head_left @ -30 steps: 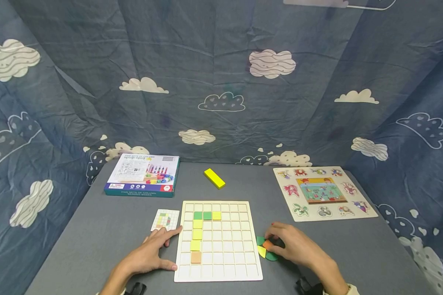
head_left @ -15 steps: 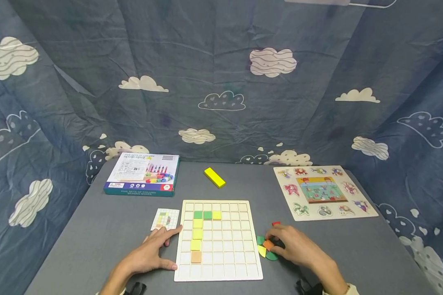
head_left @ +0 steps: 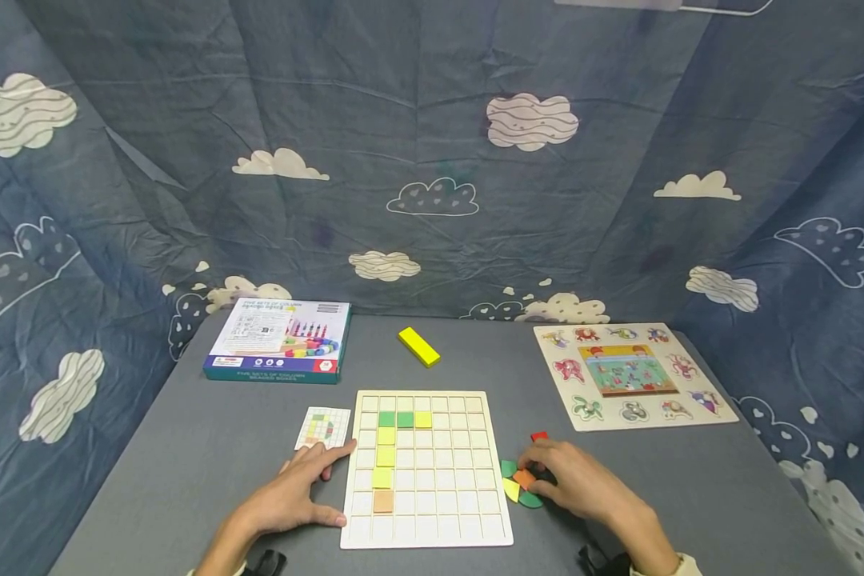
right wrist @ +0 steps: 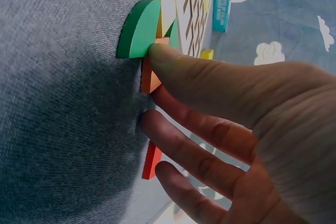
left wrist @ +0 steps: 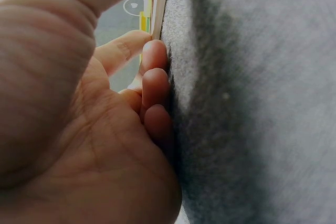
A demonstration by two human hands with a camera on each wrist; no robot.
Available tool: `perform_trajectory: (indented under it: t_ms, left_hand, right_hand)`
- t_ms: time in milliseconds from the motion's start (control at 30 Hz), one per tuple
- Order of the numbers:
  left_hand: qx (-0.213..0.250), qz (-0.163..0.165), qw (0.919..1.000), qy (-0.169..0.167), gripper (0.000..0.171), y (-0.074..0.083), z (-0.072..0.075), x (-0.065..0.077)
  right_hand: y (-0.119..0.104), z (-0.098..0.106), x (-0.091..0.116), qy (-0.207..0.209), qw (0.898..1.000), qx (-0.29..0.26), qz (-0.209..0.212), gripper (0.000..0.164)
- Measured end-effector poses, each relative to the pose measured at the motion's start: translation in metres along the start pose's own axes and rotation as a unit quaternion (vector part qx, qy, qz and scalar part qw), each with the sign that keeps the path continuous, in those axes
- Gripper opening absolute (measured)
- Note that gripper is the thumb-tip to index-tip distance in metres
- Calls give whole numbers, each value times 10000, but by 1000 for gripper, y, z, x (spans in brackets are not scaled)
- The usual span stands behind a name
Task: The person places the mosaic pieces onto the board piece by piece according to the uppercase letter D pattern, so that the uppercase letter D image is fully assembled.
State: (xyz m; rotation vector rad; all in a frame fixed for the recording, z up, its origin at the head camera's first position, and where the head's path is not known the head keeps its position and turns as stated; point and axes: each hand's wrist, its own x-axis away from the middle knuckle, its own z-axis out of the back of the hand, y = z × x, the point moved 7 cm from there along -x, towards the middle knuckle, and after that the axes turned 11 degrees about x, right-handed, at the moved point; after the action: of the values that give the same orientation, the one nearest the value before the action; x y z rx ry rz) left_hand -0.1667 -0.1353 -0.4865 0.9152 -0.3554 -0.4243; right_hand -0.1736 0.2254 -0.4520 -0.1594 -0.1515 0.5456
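Note:
A white grid board (head_left: 442, 512) lies flat, with several green and yellow squares and one tan square in its cells. My left hand (head_left: 291, 496) rests at the board's left edge, thumb and index finger touching it; the other fingers curl under in the left wrist view. Right of the board, my right hand (head_left: 576, 480) pinches an orange block (right wrist: 149, 80) between thumb and index finger, low at the table. Touching or close to it are a green curved block (right wrist: 139, 32) and a yellow curved block (right wrist: 165, 11). A red block (head_left: 539, 437) lies beyond the right fingers.
A small pattern card (head_left: 324, 428) lies left of the board. At the back stand a boxed set (head_left: 277, 340) and a yellow bar (head_left: 418, 347). A picture puzzle board (head_left: 562, 392) lies at the right rear.
The right hand's fingers have drawn back slightly toward the person, and the red block now shows beyond them. The left hand and the board keep their places.

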Motion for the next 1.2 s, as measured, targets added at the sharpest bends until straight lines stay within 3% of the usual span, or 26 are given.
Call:
perform_trajectory:
  t_ms: [667, 1200]
  left_hand:
    - [-32, -122, 9999, 46, 100, 1, 1, 1]
    - [0, -12, 10000, 25, 100, 1, 0, 1]
  right_hand:
    - [3, -2, -1, 81, 9994, -321, 100, 23]
    - [-2, -2, -4, 195, 9988, -368, 258, 27]
